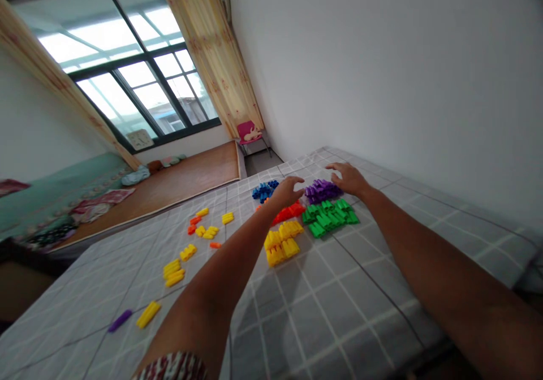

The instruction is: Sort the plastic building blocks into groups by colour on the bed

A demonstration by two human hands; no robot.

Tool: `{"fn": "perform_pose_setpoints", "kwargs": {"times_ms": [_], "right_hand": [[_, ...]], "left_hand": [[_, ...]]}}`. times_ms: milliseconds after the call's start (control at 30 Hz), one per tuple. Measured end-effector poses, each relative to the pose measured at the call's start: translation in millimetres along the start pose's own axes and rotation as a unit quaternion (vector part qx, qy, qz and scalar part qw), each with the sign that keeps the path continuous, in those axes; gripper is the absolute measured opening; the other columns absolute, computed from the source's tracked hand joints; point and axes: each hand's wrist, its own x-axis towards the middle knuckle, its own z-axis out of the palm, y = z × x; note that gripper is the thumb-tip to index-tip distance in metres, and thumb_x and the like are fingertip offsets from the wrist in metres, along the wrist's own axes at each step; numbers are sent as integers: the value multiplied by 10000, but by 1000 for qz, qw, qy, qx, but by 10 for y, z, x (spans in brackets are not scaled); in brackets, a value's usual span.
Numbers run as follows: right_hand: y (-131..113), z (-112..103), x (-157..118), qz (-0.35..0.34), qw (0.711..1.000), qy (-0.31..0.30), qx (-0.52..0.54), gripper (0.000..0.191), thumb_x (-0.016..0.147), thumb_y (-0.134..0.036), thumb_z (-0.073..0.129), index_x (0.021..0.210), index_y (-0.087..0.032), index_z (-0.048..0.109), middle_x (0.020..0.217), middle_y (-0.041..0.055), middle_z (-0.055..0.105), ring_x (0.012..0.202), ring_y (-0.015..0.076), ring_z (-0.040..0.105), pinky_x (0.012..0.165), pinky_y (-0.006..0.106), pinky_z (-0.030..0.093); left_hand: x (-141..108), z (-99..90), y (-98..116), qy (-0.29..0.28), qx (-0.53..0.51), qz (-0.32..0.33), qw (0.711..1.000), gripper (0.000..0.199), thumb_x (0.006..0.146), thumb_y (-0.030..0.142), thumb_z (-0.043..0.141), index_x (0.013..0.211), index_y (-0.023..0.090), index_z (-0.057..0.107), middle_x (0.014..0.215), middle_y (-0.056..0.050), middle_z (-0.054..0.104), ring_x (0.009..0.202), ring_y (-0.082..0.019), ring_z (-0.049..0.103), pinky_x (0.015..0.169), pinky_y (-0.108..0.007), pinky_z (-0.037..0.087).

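My left hand (pixel 292 190) hovers above a pile of red-orange plastic pieces (pixel 291 212), fingers apart and nothing in them. At the right edge of a heap of purple pieces (pixel 320 191) is my right hand (pixel 347 177), its fingers curved and spread without holding anything; I cannot tell whether it touches the heap. Closer to me lies a group of green pieces (pixel 330 217), and left of it rows of yellow pieces (pixel 283 243). Blue pieces (pixel 263 190) lie beyond my left forearm. All are small, tube-like and ridged; their exact kind is unclear.
Loose yellow pieces (pixel 173 272), an orange piece (pixel 215 245) and a purple piece (pixel 120 320) lie scattered on the left of the grey checked cloth (pixel 339 318). A white wall (pixel 390 74) borders the right side. A pink chair (pixel 249 133) stands beyond the far edge.
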Motion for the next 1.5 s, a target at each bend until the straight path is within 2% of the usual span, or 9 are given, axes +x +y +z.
{"fn": "perform_pose_setpoints", "kwargs": {"times_ms": [167,333,467,567,733,900,1033,1267,1500], "right_hand": [[-38,-28,-72,-20,996,78,-27,383,861,-268,424,1166,-169,635,1181,98,667,1090,278,562,959,432,440],[-209,-9,-138,-51,988,141,-31,377,875,-287,410,1140,-162,648,1115,129,679,1041,286,571,945,426,437],[-905,44,-130,-116,983,139,17,347,892,-272,409,1112,-165,656,1074,143,679,1005,276,585,917,405,450],[-1786,156,-205,-234,967,32,93,305,901,-273,441,1105,-171,644,1055,116,681,992,249,609,909,399,473],[-3195,467,-557,-406,881,-184,159,253,908,-254,474,1109,-214,622,1115,84,673,1041,216,614,907,372,486],[-3880,829,-885,-429,842,-280,169,244,887,-211,500,1093,-208,629,1085,80,678,934,186,645,812,325,499],[-4078,1094,-993,-382,839,-335,195,239,855,-180,542,1071,-196,644,996,64,697,818,162,657,762,299,491],[-4239,1218,-954,-204,872,-316,314,169,826,-298,649,950,-190,613,917,23,697,747,135,638,665,243,476],[-3637,856,-770,-168,870,-301,352,100,758,-215,704,815,-205,623,825,-22,688,777,143,640,693,242,481]], "left_hand": [[-1259,-672,-86,36,-6,-26,999,313,859,257,547,1155,198,630,1252,-77,617,1191,-199,550,1074,-358,401],[-3002,-1443,-685,65,21,-240,969,419,847,479,523,1153,218,643,1241,-66,642,1167,-234,578,1014,-378,453],[-4147,-1825,-1093,42,15,-389,920,534,752,595,579,1090,193,673,1117,-80,702,980,-241,663,838,-324,531],[-4548,-1860,-1177,-40,33,-429,902,486,756,483,599,1147,199,650,1129,-79,697,983,-235,663,853,-310,517],[-4586,-1698,-1270,-80,134,-374,914,446,765,227,569,1203,172,630,1281,-113,623,1180,-237,572,1025,-325,423],[-4608,-1608,-1457,-65,125,-372,918,422,724,112,546,1106,211,696,1164,-68,696,1070,-213,631,950,-284,472],[-4602,-1529,-1437,-6,83,-370,925,319,749,142,539,1000,182,731,1047,-67,732,952,-201,664,884,-283,503],[-4043,-1396,-912,90,-52,-208,973,209,783,258,559,936,175,674,918,-45,714,800,-164,659,743,-284,554],[-3492,-1264,-601,108,-40,-111,987,296,833,332,553,1093,210,625,1108,-71,657,949,-198,650,798,-352,582]]}}
